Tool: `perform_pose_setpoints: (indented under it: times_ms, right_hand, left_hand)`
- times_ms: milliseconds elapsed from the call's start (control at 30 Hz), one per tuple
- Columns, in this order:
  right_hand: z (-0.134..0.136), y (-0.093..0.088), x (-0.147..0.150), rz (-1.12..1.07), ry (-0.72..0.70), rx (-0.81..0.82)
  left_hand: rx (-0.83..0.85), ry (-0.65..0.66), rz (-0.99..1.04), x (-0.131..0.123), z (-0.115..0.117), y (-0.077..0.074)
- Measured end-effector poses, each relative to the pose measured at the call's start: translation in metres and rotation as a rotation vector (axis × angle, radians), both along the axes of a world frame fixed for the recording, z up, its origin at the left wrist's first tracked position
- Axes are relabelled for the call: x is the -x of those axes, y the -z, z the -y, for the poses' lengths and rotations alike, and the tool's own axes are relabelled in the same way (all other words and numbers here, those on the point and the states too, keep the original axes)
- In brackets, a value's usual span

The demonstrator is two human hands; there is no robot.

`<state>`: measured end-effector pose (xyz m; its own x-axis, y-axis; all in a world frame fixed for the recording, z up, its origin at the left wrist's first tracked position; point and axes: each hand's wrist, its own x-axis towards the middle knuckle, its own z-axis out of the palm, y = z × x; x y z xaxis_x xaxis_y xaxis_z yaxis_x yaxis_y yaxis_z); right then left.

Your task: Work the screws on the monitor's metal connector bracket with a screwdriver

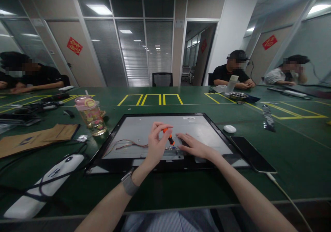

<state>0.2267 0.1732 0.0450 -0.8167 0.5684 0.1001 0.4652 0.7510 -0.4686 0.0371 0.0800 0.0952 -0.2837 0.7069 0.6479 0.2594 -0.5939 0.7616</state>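
Note:
My left hand [156,144] is closed round the handle of an orange and black screwdriver [170,138], which leans with its tip down on a small board with metal parts [170,148]. This board sits near the front edge of a flat display panel [131,126], grey-backed with a black frame. My right hand [193,145] rests on the panel just right of the screwdriver tip, fingers stretched out, the thumb close to the board. Thin coloured wires [124,143] run across the panel from the left towards the board, partly behind my left hand.
Left of the panel are a pink-lidded bottle [90,116], a brown paper bag [38,138] and a white power bank with cables [49,183]. To the right lie a white case [230,129] and a cabled phone [252,154]. Several people sit across the green table [196,194].

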Motion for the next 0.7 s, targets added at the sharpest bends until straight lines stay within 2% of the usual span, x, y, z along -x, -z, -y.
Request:
perform_pose_setpoints:
  times_ms: [300,533,700]
  right_hand:
    - [0.0012,-0.0017,-0.0001,-0.013,0.013,0.004]
    - [0.0011,-0.0015,0.0002,-0.014,0.003,0.007]
    - [0.0015,-0.0026,0.0003,-0.006,0.017,0.002]
  left_hand:
    - [0.035,0.082,0.071,0.0011,0.0013,-0.0012]
    - [-0.015,-0.033,0.010,-0.0008,-0.0009,-0.0002]
    - [0.014,0.006,0.033,0.0005,0.0009,-0.0014]
